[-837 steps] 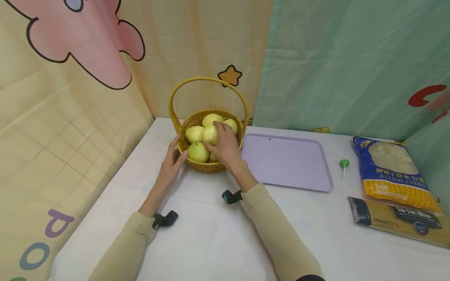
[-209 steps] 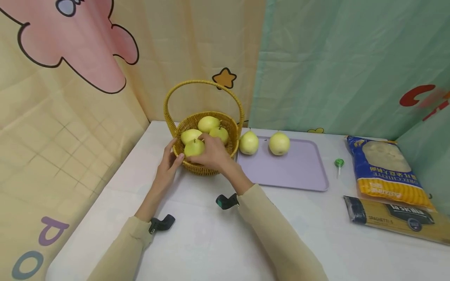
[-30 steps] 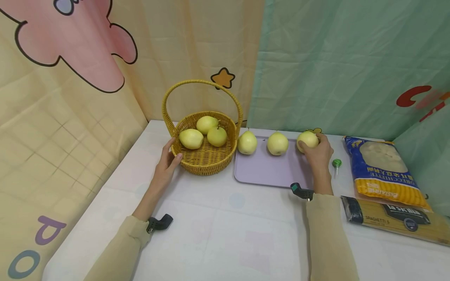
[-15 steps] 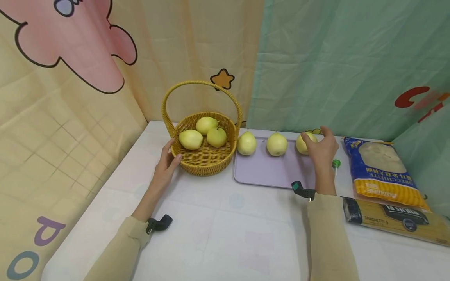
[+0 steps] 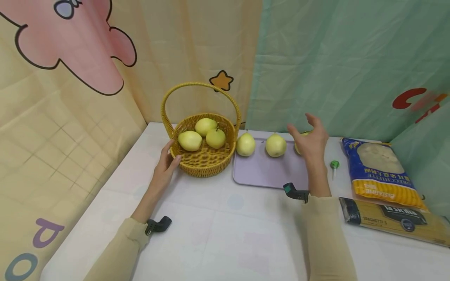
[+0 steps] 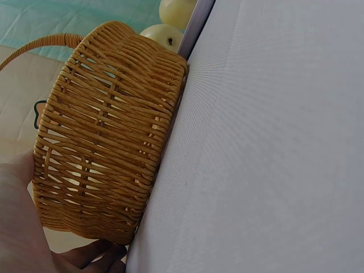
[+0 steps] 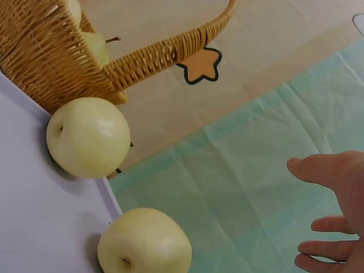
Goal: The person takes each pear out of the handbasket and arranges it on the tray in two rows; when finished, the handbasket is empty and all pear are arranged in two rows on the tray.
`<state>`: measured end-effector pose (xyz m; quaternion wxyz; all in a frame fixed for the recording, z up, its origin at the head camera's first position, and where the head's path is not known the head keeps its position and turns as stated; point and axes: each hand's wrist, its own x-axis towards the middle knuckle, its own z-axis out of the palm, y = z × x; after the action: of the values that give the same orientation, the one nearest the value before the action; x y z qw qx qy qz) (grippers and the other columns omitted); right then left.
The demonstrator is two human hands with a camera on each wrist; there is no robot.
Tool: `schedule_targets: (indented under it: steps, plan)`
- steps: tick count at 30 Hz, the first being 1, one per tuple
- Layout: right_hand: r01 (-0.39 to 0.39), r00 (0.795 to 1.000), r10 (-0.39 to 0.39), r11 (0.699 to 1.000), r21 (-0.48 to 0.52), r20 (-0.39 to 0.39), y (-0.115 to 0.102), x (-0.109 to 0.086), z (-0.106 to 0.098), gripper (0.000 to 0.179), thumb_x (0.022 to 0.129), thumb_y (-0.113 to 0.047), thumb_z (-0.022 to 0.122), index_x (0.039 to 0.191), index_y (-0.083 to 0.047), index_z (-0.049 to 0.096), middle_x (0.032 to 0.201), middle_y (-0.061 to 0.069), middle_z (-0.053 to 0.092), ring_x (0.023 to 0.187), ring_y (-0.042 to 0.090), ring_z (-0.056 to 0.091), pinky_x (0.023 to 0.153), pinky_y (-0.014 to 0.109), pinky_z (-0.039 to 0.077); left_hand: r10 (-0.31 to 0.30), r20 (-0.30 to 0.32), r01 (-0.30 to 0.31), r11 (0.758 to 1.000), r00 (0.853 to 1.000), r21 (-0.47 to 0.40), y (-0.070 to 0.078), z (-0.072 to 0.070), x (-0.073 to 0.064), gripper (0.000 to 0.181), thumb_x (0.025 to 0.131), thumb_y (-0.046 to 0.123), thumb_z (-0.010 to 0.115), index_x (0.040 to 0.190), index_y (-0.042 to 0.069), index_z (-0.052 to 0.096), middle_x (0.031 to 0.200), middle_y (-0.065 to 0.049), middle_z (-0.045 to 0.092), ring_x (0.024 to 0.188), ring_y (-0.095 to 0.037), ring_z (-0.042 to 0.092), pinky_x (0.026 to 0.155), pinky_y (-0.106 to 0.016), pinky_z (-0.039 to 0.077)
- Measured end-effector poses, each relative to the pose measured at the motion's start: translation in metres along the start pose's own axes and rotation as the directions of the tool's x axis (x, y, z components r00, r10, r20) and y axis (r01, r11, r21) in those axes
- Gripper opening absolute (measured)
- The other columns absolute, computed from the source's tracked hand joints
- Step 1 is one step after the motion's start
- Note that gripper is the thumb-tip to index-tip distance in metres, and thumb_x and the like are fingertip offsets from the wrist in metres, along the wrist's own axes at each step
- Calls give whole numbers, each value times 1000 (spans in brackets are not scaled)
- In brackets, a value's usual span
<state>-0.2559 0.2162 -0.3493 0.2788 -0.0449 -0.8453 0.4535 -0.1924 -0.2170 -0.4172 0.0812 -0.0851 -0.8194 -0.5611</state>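
In the head view my left hand (image 5: 163, 166) holds the left side of a yellow wicker basket (image 5: 204, 171), thumb at its rim. The left wrist view shows fingers curled in by the basket's base (image 6: 108, 136). Three yellow-green pears (image 5: 190, 141) lie inside it. On the lilac tray (image 5: 263, 173) two pears (image 5: 275, 145) stand along the back edge, and a third pear (image 5: 297, 149) is mostly hidden behind my right hand (image 5: 312, 144). That hand is raised over the tray's right end, thumb and fingers spread with nothing between them.
Right of the tray lies a green lollipop (image 5: 334, 165). Beyond it are a blue and yellow pasta bag (image 5: 381, 171) and a spaghetti pack (image 5: 393, 220). Printed curtains (image 5: 334, 70) hang behind the white table (image 5: 225, 234).
Earlier, pears went one by one from basket to tray. Within the last second my right hand has let go of the third pear and risen above it. My left hand has stayed at the basket.
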Motion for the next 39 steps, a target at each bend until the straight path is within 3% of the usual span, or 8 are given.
schedule_targets:
  steps: [10, 15, 17, 21, 23, 32, 36, 39]
  plan:
    - [131, 991, -132, 990, 61, 21, -34, -9, 7, 66, 94, -27, 81, 150, -2, 56, 153, 14, 58, 146, 31, 50, 121, 52, 40, -15, -2, 15, 1000, 1000, 4, -2, 0, 0, 65, 112, 22, 51, 168, 13, 21, 173, -20, 23, 155, -47, 32, 127, -60, 28]
    - [189, 980, -195, 975, 117, 40, -43, -15, 16, 66, 92, -27, 83, 147, -2, 58, 150, 15, 60, 144, 31, 52, 119, 55, 42, 2, -15, -1, 1000, 1000, 8, -27, 1, 8, 66, 112, 25, 51, 170, 21, 19, 175, -15, 22, 156, -46, 32, 127, -60, 28]
    - [197, 977, -206, 970, 143, 51, -47, -18, 20, 66, 91, -27, 84, 147, -3, 59, 150, 15, 61, 143, 31, 53, 119, 53, 43, 9, -13, -9, 1000, 1000, 6, -26, 1, 7, 66, 112, 25, 51, 170, 20, 19, 174, -16, 22, 155, -47, 33, 127, -61, 28]
    - [218, 970, -234, 959, 181, 69, -55, -24, 26, 66, 89, -26, 86, 145, -4, 60, 148, 13, 62, 141, 30, 54, 118, 51, 44, -10, 3, 10, 1000, 1000, -2, -3, 0, 0, 65, 112, 22, 50, 169, 12, 19, 172, -25, 25, 154, -50, 33, 126, -62, 28]
    - [234, 965, -251, 955, 185, 76, -59, -27, 29, 66, 88, -25, 87, 145, -4, 61, 147, 12, 63, 140, 31, 55, 118, 52, 44, -16, 6, 16, 1000, 1000, -2, -4, 0, 0, 66, 112, 23, 51, 169, 13, 19, 171, -25, 25, 154, -50, 33, 126, -63, 28]
    - [323, 933, -338, 938, 130, 125, -78, -42, 42, 72, 86, -30, 89, 148, -7, 58, 148, 11, 62, 140, 31, 55, 116, 49, 46, -14, -16, 14, 1000, 1000, 9, -44, 2, 12, 67, 112, 31, 52, 170, 32, 18, 173, -17, 26, 157, -42, 32, 128, -59, 28]
    - [350, 918, -366, 929, 122, 152, -84, -49, 49, 74, 86, -31, 89, 149, -10, 57, 149, 10, 61, 140, 30, 55, 117, 50, 45, -14, -16, 13, 1000, 1000, -2, -38, 2, 11, 66, 112, 30, 52, 169, 29, 19, 173, -18, 27, 156, -43, 33, 128, -59, 27]
    - [364, 908, -381, 923, 122, 174, -86, -54, 54, 75, 86, -30, 89, 150, -9, 56, 150, 10, 61, 141, 30, 54, 118, 50, 44, -16, -6, 16, 1000, 1000, -9, -22, 1, 6, 66, 112, 26, 52, 169, 20, 20, 172, -21, 26, 155, -46, 33, 128, -60, 27]
